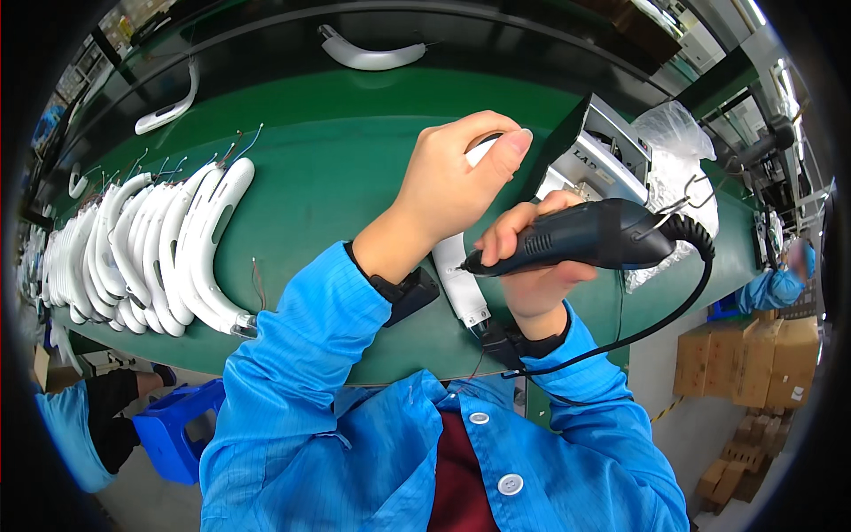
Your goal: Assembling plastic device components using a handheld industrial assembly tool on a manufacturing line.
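Observation:
My left hand is closed around the upper end of a white curved plastic housing, and hides its middle. The housing's lower end shows metal at its tip and rests near the front of the green table. In my right hand is a black electric screwdriver, lying sideways, its fingers wrapped round the body. The driver's tip points left and meets, or nearly meets, the housing's white surface; a screw cannot be made out there. A coiled black cord runs from the driver's back end and curves down past my right forearm.
A row of similar white curved housings with thin wires fills the table's left. Two more lie farther back. Right of my hands stand an open metal box and a clear plastic bag. Cardboard boxes and another person are beyond.

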Motion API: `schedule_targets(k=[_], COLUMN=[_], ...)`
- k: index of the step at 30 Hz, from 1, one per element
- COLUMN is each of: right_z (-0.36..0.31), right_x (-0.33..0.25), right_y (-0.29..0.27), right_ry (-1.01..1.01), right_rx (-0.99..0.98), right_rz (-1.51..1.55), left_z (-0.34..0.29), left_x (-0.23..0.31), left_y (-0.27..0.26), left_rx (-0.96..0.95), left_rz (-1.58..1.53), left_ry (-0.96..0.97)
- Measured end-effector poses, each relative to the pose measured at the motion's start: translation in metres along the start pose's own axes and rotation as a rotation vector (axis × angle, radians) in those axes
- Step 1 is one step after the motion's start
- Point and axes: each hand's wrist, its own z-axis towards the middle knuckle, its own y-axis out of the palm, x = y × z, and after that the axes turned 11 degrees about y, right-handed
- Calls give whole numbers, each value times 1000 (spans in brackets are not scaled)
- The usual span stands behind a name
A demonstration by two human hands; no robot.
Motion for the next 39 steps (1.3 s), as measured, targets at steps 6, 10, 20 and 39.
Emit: schedule_targets(k=[6,10,20,39], right_z=[-3,1,0,-1], right_x=[18,20,18,-25], right_y=[-1,8,1,-55], right_ry=[122,118,83,-65], right_rx=[-25,-13,-142,63], right_rz=[-97,-90,-10,-193], left_z=[-1,1,11,161], left_x=[2,-3,31,-206], left_y=[-1,-4,-10,20], left_rx=[-10,21,-199,-352], left_rz=[6,51,439,862], left_ry=[-50,2,-92,149])
